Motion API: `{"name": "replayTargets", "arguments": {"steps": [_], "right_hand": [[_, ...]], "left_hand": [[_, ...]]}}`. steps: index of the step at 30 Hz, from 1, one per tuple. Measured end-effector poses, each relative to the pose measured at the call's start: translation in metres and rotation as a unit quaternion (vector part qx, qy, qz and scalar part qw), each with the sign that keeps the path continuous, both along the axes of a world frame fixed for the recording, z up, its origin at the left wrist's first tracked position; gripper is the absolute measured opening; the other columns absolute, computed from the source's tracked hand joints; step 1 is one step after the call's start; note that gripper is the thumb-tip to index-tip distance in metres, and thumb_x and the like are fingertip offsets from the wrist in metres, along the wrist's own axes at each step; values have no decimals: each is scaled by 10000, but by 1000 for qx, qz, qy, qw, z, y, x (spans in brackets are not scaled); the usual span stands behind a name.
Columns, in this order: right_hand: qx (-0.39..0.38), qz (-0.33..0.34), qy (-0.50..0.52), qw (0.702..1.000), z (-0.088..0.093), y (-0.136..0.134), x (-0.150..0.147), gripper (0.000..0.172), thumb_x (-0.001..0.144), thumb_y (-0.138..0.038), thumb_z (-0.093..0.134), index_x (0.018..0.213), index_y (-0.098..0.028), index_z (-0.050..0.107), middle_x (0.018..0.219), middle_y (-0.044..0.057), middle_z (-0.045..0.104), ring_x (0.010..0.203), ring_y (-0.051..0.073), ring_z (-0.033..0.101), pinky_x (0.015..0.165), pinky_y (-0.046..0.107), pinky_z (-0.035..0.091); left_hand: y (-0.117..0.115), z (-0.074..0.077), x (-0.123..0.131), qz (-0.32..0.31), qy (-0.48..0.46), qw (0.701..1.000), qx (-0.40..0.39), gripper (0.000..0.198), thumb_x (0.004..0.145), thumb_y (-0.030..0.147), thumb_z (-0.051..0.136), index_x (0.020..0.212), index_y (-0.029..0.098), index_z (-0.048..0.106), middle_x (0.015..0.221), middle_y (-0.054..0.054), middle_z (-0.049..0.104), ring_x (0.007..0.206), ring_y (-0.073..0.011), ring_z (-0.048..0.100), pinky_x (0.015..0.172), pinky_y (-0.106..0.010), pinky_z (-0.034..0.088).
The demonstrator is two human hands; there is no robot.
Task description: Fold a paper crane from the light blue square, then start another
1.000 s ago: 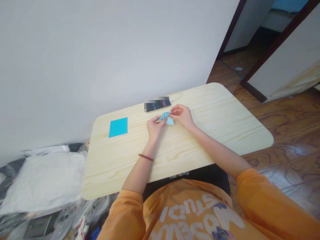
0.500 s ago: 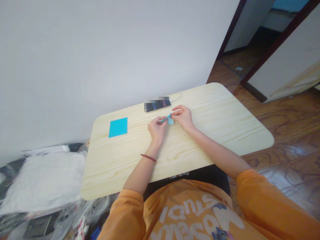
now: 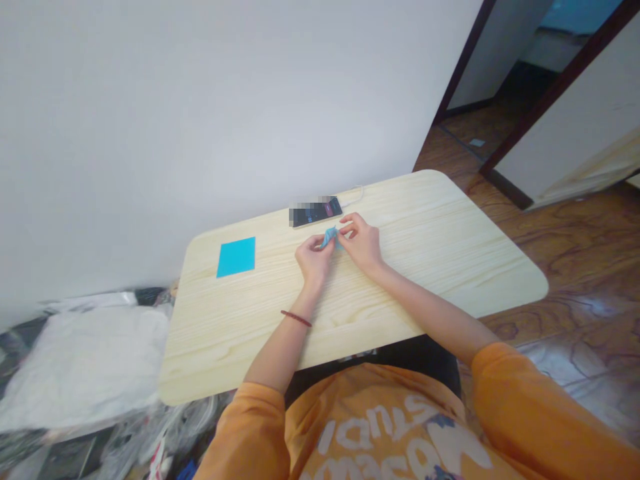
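A small piece of folded blue paper is held between my two hands, above the middle of the table. My left hand pinches its left side between thumb and fingers. At the paper's right edge, my right hand grips with thumb and index finger, the other fingers curled. The fingers cover part of the paper, so its exact folds cannot be made out. To the left lies a flat square of blue paper.
The pale wooden table has rounded corners and stands against a white wall. A phone with a white cable lies behind my hands. Left of the table are a white cushion-like bundle and plastic bags. A doorway opens at right.
The folded paper has turned between my fingers and now shows a broader face. My right hand has shifted slightly left, closer to my left hand. The flat square has stayed in place.
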State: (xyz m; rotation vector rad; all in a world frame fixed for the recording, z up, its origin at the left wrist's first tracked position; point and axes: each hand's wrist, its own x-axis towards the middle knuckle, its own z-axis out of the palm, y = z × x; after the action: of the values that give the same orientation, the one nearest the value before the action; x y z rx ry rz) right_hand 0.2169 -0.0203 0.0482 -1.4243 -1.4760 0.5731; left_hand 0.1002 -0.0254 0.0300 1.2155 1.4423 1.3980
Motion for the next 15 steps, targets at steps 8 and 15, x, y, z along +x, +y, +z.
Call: {"name": "replayTargets", "arguments": {"steps": [8,15], "right_hand": [[23,11,-34,999,1,-2,-4,278,728,-181,593,991,-271,574,771,-25,697,670,172,610,705,303,458],[17,50,3,999,2,-5,-4,322,745,-232,606,1064,-271,606,846,-6,720,683,172,626,750,325,483]], "left_hand": [[2,-2,-2,-3,-80,996,-30,244,603,308,736,757,129,677,688,-17,672,593,-132,595,562,-249,501],[5,1,-7,20,-113,992,-48,244,572,278,746,745,126,666,684,-12,665,596,-134,595,581,-274,520]]}}
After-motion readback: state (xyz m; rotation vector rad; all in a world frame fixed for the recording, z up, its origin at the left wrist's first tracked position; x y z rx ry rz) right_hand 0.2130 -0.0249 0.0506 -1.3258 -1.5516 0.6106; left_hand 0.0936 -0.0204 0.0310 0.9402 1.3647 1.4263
